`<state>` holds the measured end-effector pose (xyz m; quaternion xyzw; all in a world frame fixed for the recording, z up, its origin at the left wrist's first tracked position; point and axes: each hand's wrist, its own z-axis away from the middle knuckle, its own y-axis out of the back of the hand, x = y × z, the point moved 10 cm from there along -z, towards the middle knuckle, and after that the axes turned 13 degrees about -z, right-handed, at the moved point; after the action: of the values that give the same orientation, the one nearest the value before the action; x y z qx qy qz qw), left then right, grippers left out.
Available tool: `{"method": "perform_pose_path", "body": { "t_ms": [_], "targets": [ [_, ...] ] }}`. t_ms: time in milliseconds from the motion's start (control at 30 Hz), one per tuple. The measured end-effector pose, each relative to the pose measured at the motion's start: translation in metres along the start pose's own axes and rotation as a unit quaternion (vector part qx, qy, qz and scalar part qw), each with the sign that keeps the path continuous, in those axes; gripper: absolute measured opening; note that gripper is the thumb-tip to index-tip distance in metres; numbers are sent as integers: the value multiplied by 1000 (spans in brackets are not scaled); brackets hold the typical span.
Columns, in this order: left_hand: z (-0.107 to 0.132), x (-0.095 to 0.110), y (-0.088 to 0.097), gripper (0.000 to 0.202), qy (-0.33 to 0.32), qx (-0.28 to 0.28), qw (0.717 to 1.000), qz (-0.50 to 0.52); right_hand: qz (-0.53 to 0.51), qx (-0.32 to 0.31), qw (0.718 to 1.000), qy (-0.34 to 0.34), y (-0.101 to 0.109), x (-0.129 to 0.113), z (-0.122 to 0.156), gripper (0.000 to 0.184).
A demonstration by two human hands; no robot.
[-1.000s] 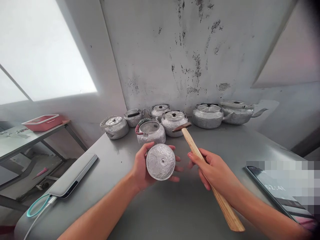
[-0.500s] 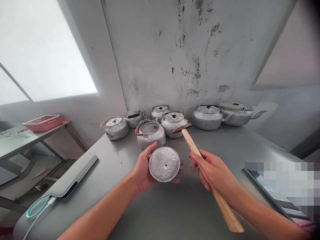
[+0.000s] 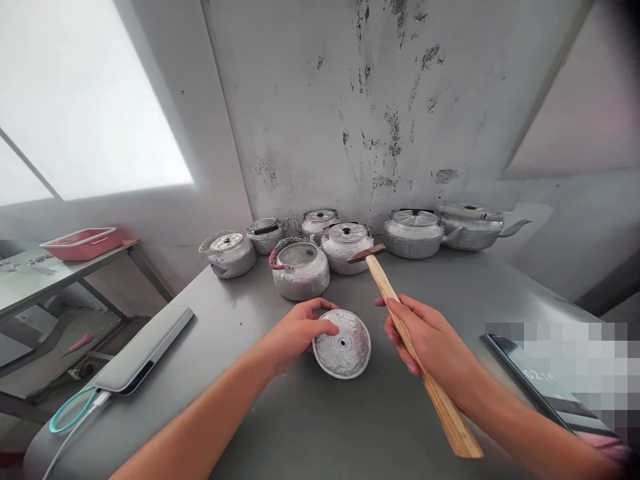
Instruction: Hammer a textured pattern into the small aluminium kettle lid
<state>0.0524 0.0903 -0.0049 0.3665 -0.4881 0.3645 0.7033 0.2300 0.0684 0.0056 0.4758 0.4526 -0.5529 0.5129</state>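
Note:
A round hammered aluminium lid (image 3: 343, 343) with a small hole in its middle lies on the grey table (image 3: 320, 413). My left hand (image 3: 295, 330) rests on its left edge, thumb and fingers curled over the rim. My right hand (image 3: 430, 340) is closed round the wooden handle of a small hammer (image 3: 400, 320), whose dark metal head points up toward the kettles. An open kettle without a lid (image 3: 300, 267), with a red wrapped handle, stands just behind the lid.
Several aluminium kettles (image 3: 415, 233) line the wall at the back of the table. A flat grey device (image 3: 143, 350) with a teal cable lies at the left edge. A phone (image 3: 540, 380) lies at the right. A pink tray (image 3: 83, 243) sits on a side table.
My left hand lowered the lid from a raised, tilted position down onto the table and shifted it slightly right. The hammer stayed nearly still.

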Motion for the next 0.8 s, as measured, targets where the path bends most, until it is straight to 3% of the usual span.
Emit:
{"method": "perform_pose_path", "body": {
  "t_ms": [100,200,300,400,533,633,800],
  "targets": [
    [-5,6,12,32,-61,44,985,-158,-6,0,1000,-4,1,1,-2,35],
    [-3,17,22,31,-125,124,925,-336,-6,6,1000,4,3,-3,-3,29],
    [2,23,24,36,-148,153,892,-399,-6,17,1000,18,6,-11,-1,23],
    [9,27,19,48,-151,135,885,-419,-9,18,1000,24,7,-18,1,22],
    [15,22,2,94,-152,65,859,-485,-4,-2,1000,20,4,-27,6,13],
    [14,18,-1,100,-156,52,857,-489,15,-17,1000,4,3,-35,11,10],
    [11,16,-4,102,-185,20,878,-442,47,-27,998,-32,6,-44,23,24]
  ]
}}
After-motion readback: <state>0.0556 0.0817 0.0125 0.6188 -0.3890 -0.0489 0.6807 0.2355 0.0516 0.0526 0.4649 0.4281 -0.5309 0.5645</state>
